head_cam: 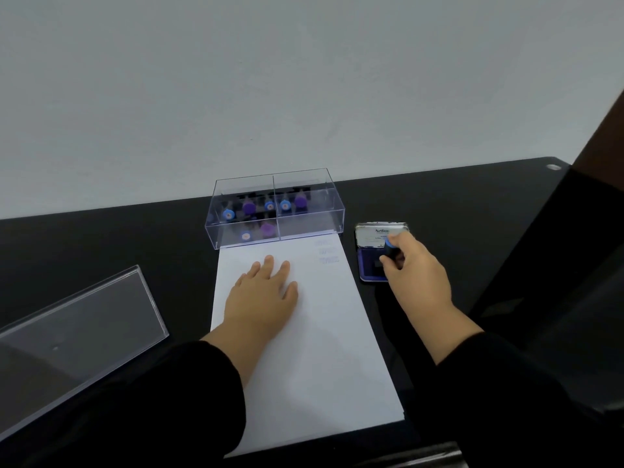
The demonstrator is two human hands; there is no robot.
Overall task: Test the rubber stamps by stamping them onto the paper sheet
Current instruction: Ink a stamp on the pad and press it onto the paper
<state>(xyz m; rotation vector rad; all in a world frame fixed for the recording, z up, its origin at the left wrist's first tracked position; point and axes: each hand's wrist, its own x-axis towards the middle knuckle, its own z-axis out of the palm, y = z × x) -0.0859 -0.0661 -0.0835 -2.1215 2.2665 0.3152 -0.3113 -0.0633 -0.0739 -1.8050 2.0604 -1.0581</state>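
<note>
Where lid (377, 235) reads "Artline", right hand (417, 270) grips stamp (390, 248)

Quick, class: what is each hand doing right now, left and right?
Left hand: open, fingers flat on the paper sheet.
Right hand: fingers grip a blue-topped stamp over the ink pad.

Black table (439, 204) has the paper sheet (320, 349) running from mid-table to the front edge, clear stamp box (275, 211) at the back edge, ink pad (371, 255) right of the sheet, clear lid (74, 336) over by the left edge.
</note>
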